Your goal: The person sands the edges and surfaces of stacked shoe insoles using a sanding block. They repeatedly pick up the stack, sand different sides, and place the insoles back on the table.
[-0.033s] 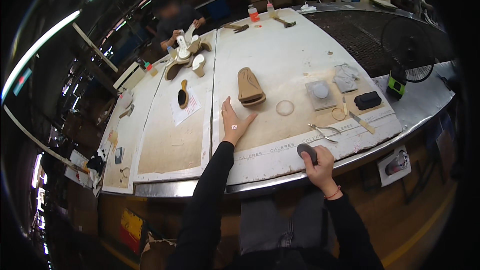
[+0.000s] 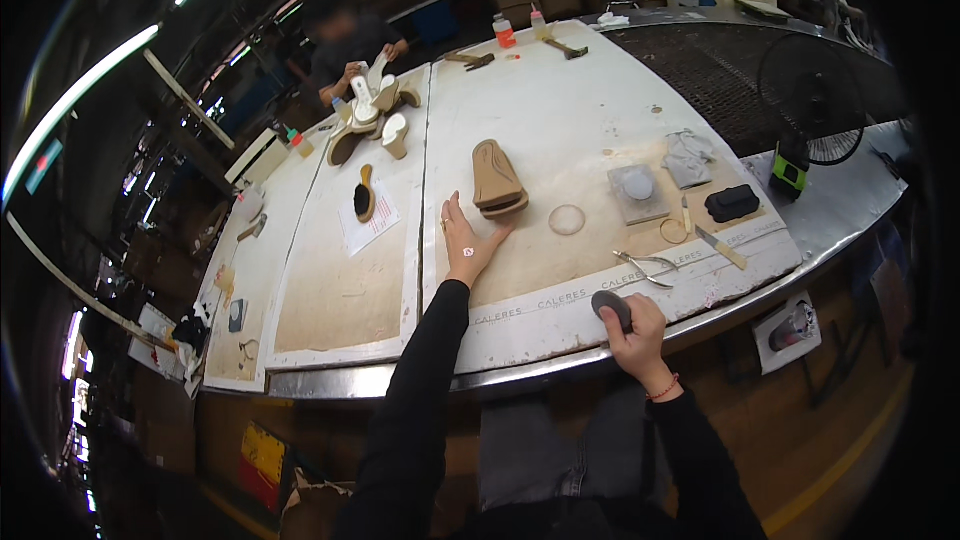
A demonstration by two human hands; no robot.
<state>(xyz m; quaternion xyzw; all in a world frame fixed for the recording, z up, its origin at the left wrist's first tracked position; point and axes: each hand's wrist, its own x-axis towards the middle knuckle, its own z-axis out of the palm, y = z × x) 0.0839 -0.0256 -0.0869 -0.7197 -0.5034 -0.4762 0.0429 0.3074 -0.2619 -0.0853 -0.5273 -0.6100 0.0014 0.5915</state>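
My left hand [image 2: 465,240] lies flat on the white work table [image 2: 560,110], fingers spread, holding nothing. Its fingertips are just beside a stack of tan shoe soles [image 2: 497,180]. My right hand [image 2: 632,330] is at the table's front edge, closed around a dark grey oval block [image 2: 610,307] that rests on the surface. Both of my arms are in black sleeves.
Right of my hands lie metal pliers [image 2: 645,265], a clear ring [image 2: 566,220], a grey pad with a disc [image 2: 638,190], a black block [image 2: 731,203] and a knife [image 2: 718,245]. A fan [image 2: 815,100] stands at the right. A brush [image 2: 364,195] lies left. A seated person [image 2: 350,45] handles soles at the far end.
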